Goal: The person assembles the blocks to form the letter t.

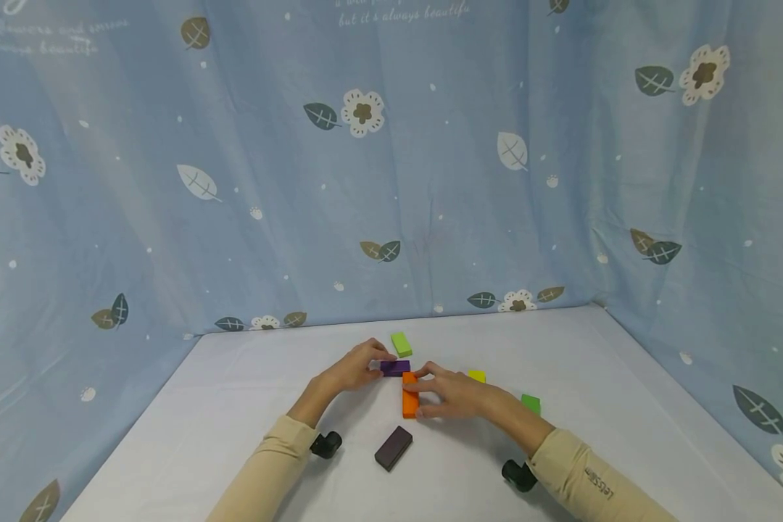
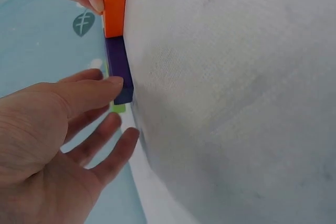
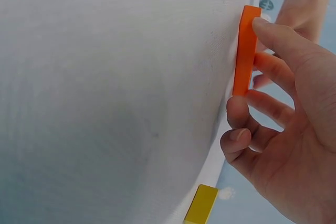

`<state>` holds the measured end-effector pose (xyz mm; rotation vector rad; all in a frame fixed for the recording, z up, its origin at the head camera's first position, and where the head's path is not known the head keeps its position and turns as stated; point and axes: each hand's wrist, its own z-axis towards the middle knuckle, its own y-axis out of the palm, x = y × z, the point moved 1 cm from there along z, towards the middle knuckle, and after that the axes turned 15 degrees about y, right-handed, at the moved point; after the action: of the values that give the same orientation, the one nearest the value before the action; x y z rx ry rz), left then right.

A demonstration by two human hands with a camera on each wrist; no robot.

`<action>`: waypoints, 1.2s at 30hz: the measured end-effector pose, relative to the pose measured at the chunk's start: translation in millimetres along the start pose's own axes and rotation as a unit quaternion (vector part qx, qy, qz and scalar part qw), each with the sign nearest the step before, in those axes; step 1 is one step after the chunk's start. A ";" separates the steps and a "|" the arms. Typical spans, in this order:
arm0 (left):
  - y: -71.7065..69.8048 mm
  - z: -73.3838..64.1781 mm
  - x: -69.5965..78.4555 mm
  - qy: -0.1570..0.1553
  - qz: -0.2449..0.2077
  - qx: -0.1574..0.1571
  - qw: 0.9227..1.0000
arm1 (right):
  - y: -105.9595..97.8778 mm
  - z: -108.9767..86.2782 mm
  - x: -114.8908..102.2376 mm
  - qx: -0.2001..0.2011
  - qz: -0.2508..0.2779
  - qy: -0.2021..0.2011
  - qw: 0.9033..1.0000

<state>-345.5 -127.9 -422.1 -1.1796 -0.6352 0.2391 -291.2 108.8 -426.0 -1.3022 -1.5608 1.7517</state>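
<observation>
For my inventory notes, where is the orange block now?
In the head view, the orange block is just right of centre, held by the right hand, near the purple block.

White table (image 1: 222, 406) under orange (image 1: 409, 404), purple (image 1: 395, 369), lime (image 1: 401, 344), yellow (image 1: 477, 376), green (image 1: 531, 404), dark blocks (image 1: 394, 449).

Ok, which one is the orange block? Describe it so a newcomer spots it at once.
On the white table, find the right hand. At its fingertips is the orange block, its long side running toward the viewer. Unlike the purple block, which lies crosswise by the left hand, this one points lengthwise, and no other block in view is orange.
</observation>
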 end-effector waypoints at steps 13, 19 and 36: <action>-3.5 -8.8 17.3 0.044 0.038 -0.061 0.996 | -0.7 0.5 0.4 -0.002 -0.004 0.013 1.000; -1.1 -10.0 22.6 0.057 0.057 -0.084 0.993 | -0.1 0.1 -0.1 0.000 -0.009 0.005 1.000; -2.8 -9.5 26.5 0.056 0.079 -0.129 0.987 | -0.3 1.9 1.6 -0.002 -0.012 0.004 1.000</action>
<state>-319.1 -123.4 -412.9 -1.4853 -0.4846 0.2270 -293.6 109.2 -426.4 -1.2859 -1.5691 1.7289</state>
